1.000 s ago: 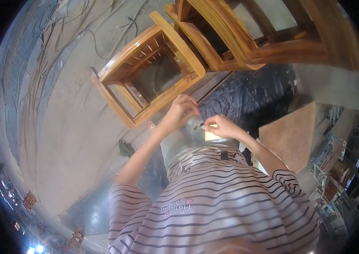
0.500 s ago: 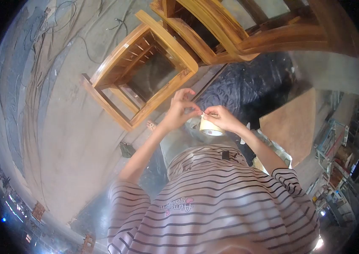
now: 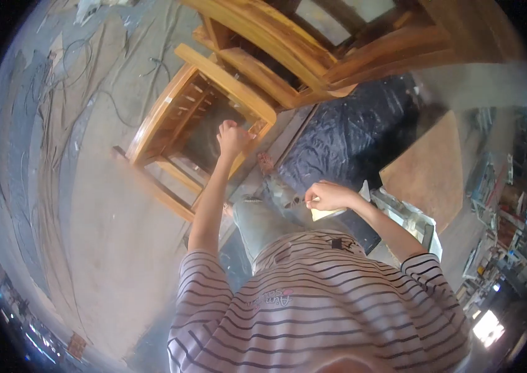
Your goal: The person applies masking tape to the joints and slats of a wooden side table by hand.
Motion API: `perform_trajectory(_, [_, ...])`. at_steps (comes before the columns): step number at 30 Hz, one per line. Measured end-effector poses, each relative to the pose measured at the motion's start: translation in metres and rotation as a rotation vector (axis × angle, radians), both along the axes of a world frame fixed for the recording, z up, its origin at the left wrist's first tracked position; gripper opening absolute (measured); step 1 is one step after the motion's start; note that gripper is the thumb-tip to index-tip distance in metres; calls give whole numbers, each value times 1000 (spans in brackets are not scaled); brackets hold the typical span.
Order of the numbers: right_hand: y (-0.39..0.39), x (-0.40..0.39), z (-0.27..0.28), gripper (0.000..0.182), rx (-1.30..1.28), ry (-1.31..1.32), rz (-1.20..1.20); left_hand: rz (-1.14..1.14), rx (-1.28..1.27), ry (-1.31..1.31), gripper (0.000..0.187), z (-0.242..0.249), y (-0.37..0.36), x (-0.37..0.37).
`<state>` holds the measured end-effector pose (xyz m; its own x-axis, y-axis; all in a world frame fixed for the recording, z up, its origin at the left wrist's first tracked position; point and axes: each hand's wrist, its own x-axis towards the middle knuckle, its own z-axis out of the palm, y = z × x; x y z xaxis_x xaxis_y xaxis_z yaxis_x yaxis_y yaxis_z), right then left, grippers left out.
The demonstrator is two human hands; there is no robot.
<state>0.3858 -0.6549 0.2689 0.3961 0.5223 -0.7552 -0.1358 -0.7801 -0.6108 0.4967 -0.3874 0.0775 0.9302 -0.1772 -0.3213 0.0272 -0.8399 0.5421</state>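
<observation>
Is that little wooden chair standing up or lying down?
Lying down. The wooden chair is tipped on its side, its legs pointing sideways; the left hand reaches it.

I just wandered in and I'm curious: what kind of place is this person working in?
Probably a furniture workshop. Unfinished wooden chair frames stand on a dusty concrete floor, with loose cables trailing across it. The left hand reaches to a frame, and the right hand holds a tape roll.

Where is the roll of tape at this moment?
Head view, right of centre: the tape roll sits in the right hand, near the lap, below the black plastic sheet.
</observation>
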Motion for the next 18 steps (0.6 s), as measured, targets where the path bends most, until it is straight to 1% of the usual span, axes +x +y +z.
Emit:
perform_trajectory(1, [-1, -2, 7, 26, -31, -16, -17, -43, 44, 53, 34, -6, -4, 7])
perform_trajectory(4, [-17, -26, 10, 26, -3, -112, -119, 3, 270, 7, 60, -38, -18, 20])
perform_trajectory(5, [-19, -34, 18, 26, -26, -58, -152, -67, 315, -58, 76, -40, -14, 21])
perform_trajectory(6, [-21, -40, 25, 25, -55, -13, -198, -106, 312, -115, 67, -36, -13, 24])
perform_trajectory(7, [-25, -52, 23, 23, -6, -7, -260, -212, 286, 40, 58, -5, -14, 33])
perform_trajectory(8, [-28, -68, 14, 21, 44, -7, -330, -222, 216, 28, 56, -2, -9, 33])
perform_trajectory(9, [-25, -78, 5, 19, 45, 1, -348, -237, 296, -75, 67, -67, 5, 30])
perform_trajectory(10, [-19, -80, 1, 18, 49, 7, -373, -374, 273, 212, 73, -42, 5, 47])
perform_trajectory(11, [-12, -71, 7, 16, 209, -105, -334, -311, 258, 173, 71, -55, 9, 46])
perform_trajectory(12, [0, -56, 9, 15, 362, -229, -275, -365, 199, 306, 65, 8, -3, 49])
perform_trajectory(13, [19, -33, 5, 18, 397, -366, -170, -520, 145, 236, 60, -62, 13, 63])
perform_trajectory(14, [44, -3, 38, 19, 380, -346, -182, -420, 145, 215, 59, -87, 12, 60])
perform_trajectory(15, [76, 25, 7, 20, 552, -733, -160, -321, 144, 205, 59, -100, 9, 56])
perform_trajectory(18, [159, 82, 74, 20, 279, -923, -107, -399, -49, -73, 65, -102, 40, 29])
